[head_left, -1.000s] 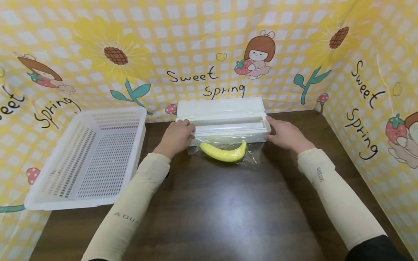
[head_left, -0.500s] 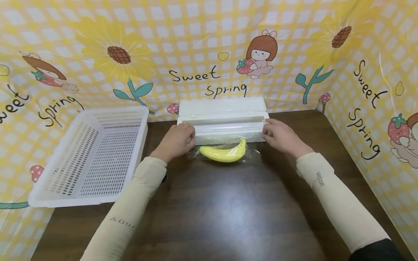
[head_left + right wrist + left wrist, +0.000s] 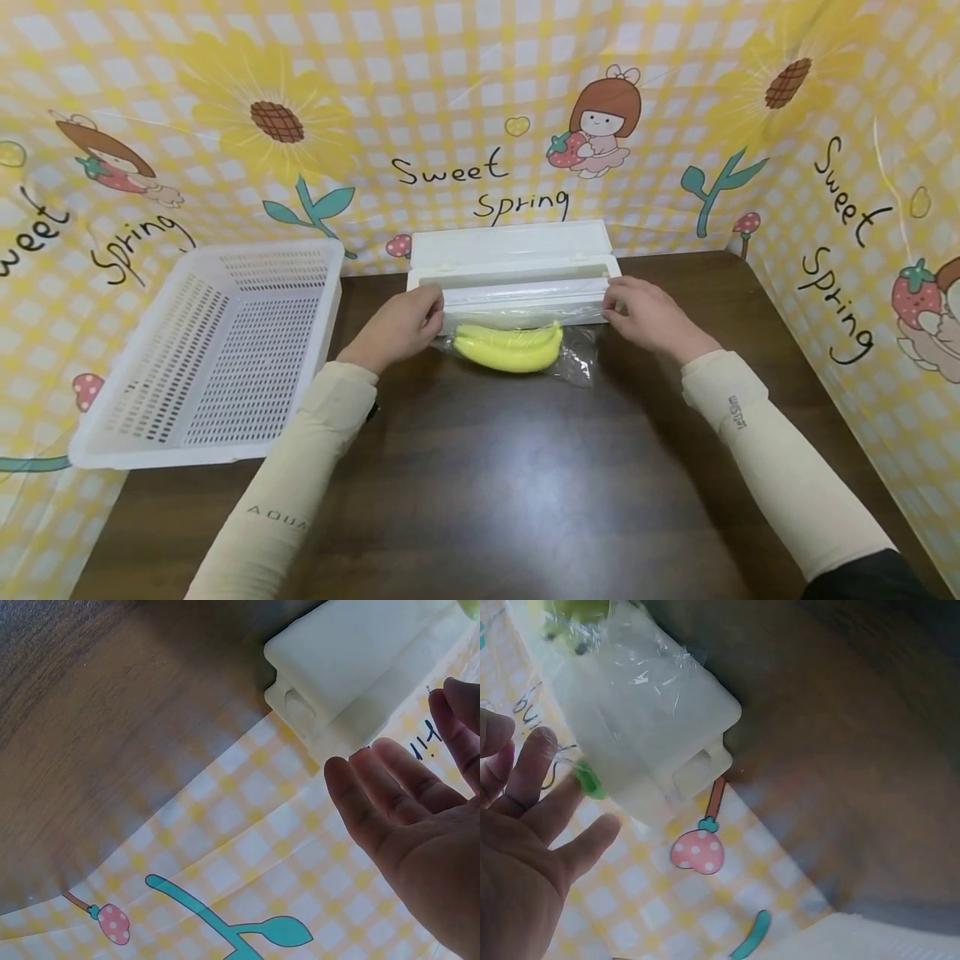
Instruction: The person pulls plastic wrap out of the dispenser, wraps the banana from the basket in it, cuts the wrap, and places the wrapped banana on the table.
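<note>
A yellow banana (image 3: 510, 354) lies on the table in front of a white cling film box (image 3: 513, 242), whose lid is raised at the back. Clear cling film (image 3: 579, 362) covers the banana and runs up to the box. Inside, a white roll (image 3: 525, 292) spans its length. At the left end, my left hand (image 3: 397, 325) pinches the film edge, thumb and forefinger together, other fingers spread in the left wrist view. My right hand (image 3: 648, 315) pinches at the right end; a glint of film shows by its fingertips in the right wrist view. Parts of both grips are hidden.
To the left stands a white perforated plastic basket (image 3: 243, 375). A yellow checked cloth (image 3: 450, 83) with printed flowers hangs behind and along both sides of the brown wooden table (image 3: 540, 483).
Both hands have come off the box's ends and hold nearer its front. The banana has turned over slightly in the film, showing more of its upper side.
</note>
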### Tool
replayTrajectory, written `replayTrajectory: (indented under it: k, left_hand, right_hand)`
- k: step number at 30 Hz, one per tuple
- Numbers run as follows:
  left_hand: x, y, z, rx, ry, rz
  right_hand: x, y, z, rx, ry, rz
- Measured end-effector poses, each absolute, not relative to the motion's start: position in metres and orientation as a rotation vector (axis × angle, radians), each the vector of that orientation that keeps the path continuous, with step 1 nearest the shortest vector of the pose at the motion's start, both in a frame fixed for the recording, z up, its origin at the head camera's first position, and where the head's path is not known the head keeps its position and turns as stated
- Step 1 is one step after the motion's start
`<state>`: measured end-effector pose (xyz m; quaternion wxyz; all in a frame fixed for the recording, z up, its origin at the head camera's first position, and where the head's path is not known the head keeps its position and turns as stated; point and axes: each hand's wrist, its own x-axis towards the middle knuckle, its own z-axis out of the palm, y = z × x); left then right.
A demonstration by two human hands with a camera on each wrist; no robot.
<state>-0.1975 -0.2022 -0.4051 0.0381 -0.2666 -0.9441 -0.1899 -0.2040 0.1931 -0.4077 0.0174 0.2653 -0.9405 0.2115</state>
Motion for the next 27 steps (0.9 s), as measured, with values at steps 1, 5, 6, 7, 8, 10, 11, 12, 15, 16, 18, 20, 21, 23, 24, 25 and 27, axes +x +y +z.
replayTrajectory:
  k: [1,5,6,7,8,10,11,12,15,16,18,20,21,23,24,25,27]
  left_hand:
    - [-0.198,-0.203,-0.406,-0.796,-2.916,-0.609]
    - [-0.198,-0.205,-0.408,-0.722,-2.961,-0.705]
    - [-0.198,-0.206,-0.408,-0.709,-2.965,-0.73]
    - [-0.199,-0.206,-0.408,-0.699,-2.97,-0.755]
    - [-0.199,-0.206,-0.407,-0.689,-2.972,-0.784]
    - [-0.2,-0.206,-0.407,-0.667,-2.975,-0.843]
    - [-0.2,-0.205,-0.407,-0.653,-2.974,-0.88]
    - [-0.2,-0.205,-0.406,-0.639,-2.972,-0.92]
    - [-0.201,-0.206,-0.406,-0.593,-2.961,-1.01]
    - [-0.201,-0.206,-0.406,-0.578,-2.956,-1.033]
    - [-0.202,-0.208,-0.406,-0.566,-2.955,-1.048]
    - [-0.202,-0.21,-0.406,-0.562,-2.961,-1.052]
    - [-0.202,-0.211,-0.406,-0.562,-2.963,-1.059]
    - [-0.202,-0.213,-0.405,-0.573,-2.965,-1.073]
    - [-0.201,-0.215,-0.405,-0.577,-2.969,-1.081]
    - [-0.201,-0.216,-0.405,-0.579,-2.971,-1.091]
    - [-0.2,-0.218,-0.405,-0.607,-2.958,-1.084]
  right_hand:
    - [-0.204,0.193,-0.408,0.821,-2.922,0.652]
    - [-0.203,0.189,-0.408,0.819,-2.919,0.631]
    - [-0.203,0.188,-0.408,0.82,-2.916,0.625]
    - [-0.203,0.187,-0.407,0.823,-2.913,0.616]
    - [-0.203,0.187,-0.407,0.825,-2.908,0.606]
    - [-0.201,0.186,-0.408,0.828,-2.899,0.587]
    - [-0.201,0.187,-0.408,0.827,-2.894,0.582]
    - [-0.2,0.187,-0.408,0.829,-2.889,0.578]
    - [-0.199,0.187,-0.409,0.838,-2.876,0.585]
    - [-0.199,0.187,-0.409,0.842,-2.874,0.593]
    - [-0.199,0.187,-0.41,0.849,-2.87,0.609]
    - [-0.2,0.187,-0.411,0.854,-2.873,0.624]
    - [-0.2,0.187,-0.411,0.853,-2.877,0.635]
    - [-0.201,0.186,-0.41,0.852,-2.883,0.654]
    - [-0.201,0.186,-0.41,0.849,-2.886,0.664]
    - [-0.201,0.186,-0.41,0.846,-2.889,0.672]
    - [-0.2,0.186,-0.408,0.843,-2.892,0.684]
